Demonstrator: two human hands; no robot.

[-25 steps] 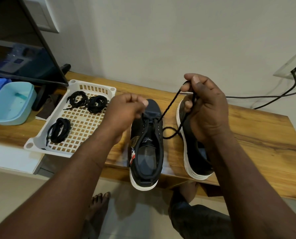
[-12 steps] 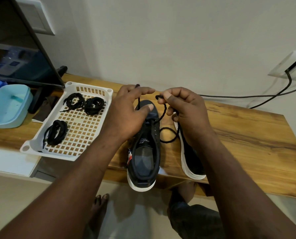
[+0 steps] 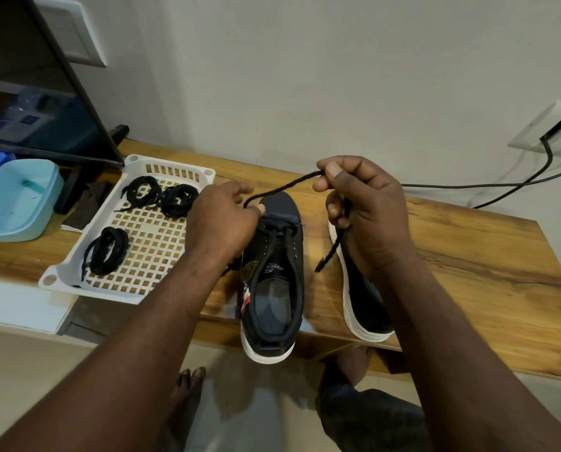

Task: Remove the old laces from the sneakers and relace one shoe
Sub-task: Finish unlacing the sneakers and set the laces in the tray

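Left of my left hand (image 3: 223, 220) sits a white lattice plastic tray (image 3: 93, 290) holding three coiled black laces (image 3: 106, 246). My right hand (image 3: 364, 203) covers part of the second black sneaker (image 3: 364, 305). Everything rests on a wooden bench (image 3: 468, 256) against a pale wall (image 3: 305, 76). My left fingers curl, pinching the black cord lace (image 3: 282, 187) at the front eyelets of the black white-soled sneaker (image 3: 274, 278) beneath them. My right thumb and forefinger pinch the same lace, its end dangling below.

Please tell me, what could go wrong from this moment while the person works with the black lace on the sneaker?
1. The heel of the sneaker hangs past the edge of the table; a hard pull on the lace could tip it to the floor.
2. The right hand holds the lace only by a fingertip pinch, so it may slip out, and the loose end dangles free.
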